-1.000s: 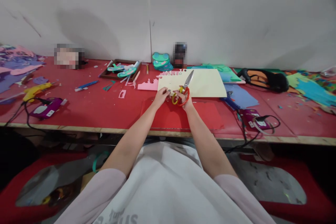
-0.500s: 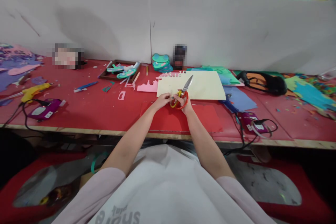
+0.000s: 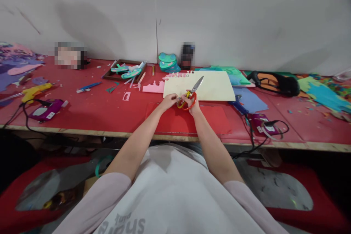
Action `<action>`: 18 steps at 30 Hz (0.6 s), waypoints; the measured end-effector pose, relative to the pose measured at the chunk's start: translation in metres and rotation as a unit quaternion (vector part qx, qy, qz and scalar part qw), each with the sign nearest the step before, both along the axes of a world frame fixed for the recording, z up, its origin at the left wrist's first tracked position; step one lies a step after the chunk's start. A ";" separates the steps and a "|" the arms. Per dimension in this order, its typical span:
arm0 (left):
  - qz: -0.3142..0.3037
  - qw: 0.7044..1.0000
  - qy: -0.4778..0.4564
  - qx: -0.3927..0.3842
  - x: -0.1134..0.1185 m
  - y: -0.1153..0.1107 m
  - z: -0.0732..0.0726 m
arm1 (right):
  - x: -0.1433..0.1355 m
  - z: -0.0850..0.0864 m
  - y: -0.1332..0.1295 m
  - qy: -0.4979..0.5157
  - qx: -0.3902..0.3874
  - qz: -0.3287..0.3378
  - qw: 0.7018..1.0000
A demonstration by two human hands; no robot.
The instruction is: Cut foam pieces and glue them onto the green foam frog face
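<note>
My right hand (image 3: 192,103) is closed around the red and yellow handles of a pair of scissors (image 3: 197,84), whose blades are together and point up and to the right over a cream sheet (image 3: 215,86). My left hand (image 3: 169,101) is beside the handles, its fingers pinched at something too small to make out. Below both hands lies a red sheet (image 3: 214,119). Pink cut foam (image 3: 153,87) shows at the left of the cream sheet.
A brown tray (image 3: 109,76) of teal pieces and stacked teal shapes (image 3: 168,62) stand behind. At left are a yellow glue gun (image 3: 34,92) and purple box (image 3: 47,110); at right, a blue glue gun (image 3: 239,106), orange-black case (image 3: 275,83) and cords.
The whole view has shifted slightly, so the table sits a little higher. The scissors are tilted a bit more to the right; both hands remain close together.
</note>
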State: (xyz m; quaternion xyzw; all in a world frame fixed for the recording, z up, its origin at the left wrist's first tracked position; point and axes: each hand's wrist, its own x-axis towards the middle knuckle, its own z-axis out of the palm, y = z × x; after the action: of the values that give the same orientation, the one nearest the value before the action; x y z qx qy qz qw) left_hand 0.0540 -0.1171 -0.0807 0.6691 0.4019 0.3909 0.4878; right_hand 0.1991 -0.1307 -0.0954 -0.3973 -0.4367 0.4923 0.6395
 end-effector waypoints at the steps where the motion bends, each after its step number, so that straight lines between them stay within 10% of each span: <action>1: -0.002 1.000 0.000 -0.002 0.000 0.000 0.001 | 0.000 0.000 0.000 -0.003 -0.001 0.003 1.000; 18: -0.007 0.999 -0.035 -0.020 -0.003 -0.001 0.001 | 0.000 0.000 -0.002 0.014 -0.010 0.020 1.000</action>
State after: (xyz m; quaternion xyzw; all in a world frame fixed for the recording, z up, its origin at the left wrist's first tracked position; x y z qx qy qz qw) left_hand 0.0507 -0.1180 -0.0795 0.6482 0.3877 0.4024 0.5174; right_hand 0.1993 -0.1330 -0.0953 -0.3882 -0.4303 0.5151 0.6315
